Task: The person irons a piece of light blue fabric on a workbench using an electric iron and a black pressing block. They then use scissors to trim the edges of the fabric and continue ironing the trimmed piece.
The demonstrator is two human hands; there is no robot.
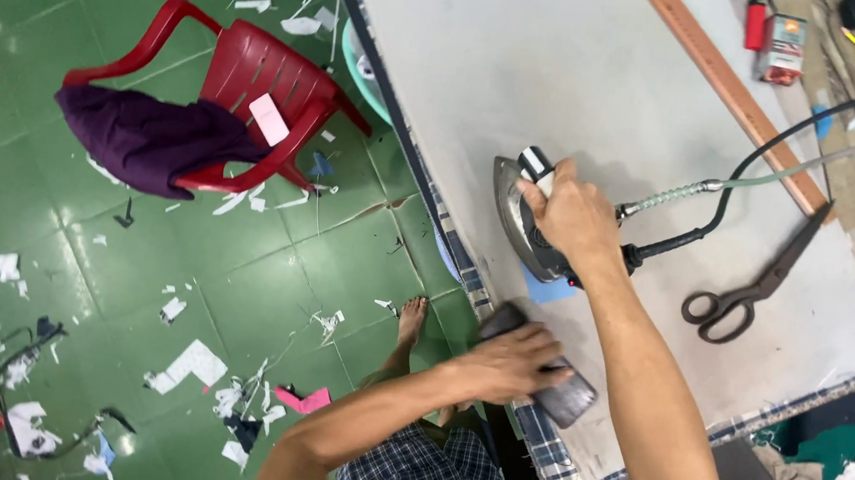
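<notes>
Grey fabric (548, 379) lay pinned under the left hand (514, 361) at lower centre, unpressed, while the right hand (575, 215) gripped the iron (524, 227).

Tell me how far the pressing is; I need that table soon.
Done: nothing finished shows. In hand: the right hand grips the iron over a blue piece; the left hand presses a dark fabric piece at the table edge. Left: cannot tell.

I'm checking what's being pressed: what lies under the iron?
A small blue piece of fabric pokes out beneath the iron, which the right hand grips. The iron covers the rest of it.
</notes>
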